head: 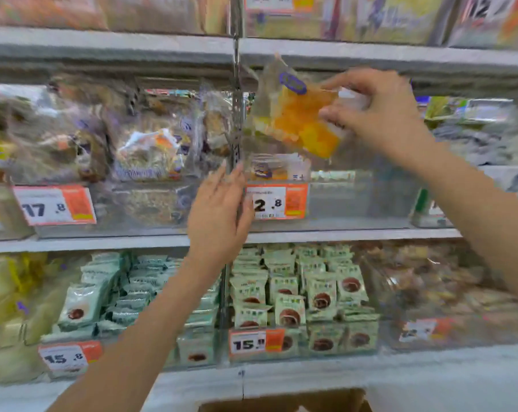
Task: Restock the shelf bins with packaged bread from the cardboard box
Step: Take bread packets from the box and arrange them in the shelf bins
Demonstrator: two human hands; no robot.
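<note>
At the far left of the middle shelf, a clear plastic bin point(109, 209) carried a white and orange price tag reading 17.8 point(54, 205) and was heaped with blurred clear-wrapped brown bread packs point(73, 138). Below it, pale green packets with a dark round pastry printed on them point(79, 304) filled a lower bin behind a white and orange tag reading 15.8 point(70, 356). The left hand point(219, 209) was raised with its fingers extended and close together, resting against the grey metal upright point(236, 129) where the two middle bins met; it gripped nothing. Just right of it, a white and orange tag reading 12.8 point(277, 201) sat on the front of a second clear plastic bin point(355, 197), which held one small pack point(277, 169) at its front left corner. Above that bin's open top, the clear bag of yellow-orange bread with a purple oval logo point(296, 120) hung tilted, pinched at its right edge between the thumb and fingers of the right hand point(376, 114). At the bottom edge, the brown cardboard box point(281, 402) showed only its rim
</note>
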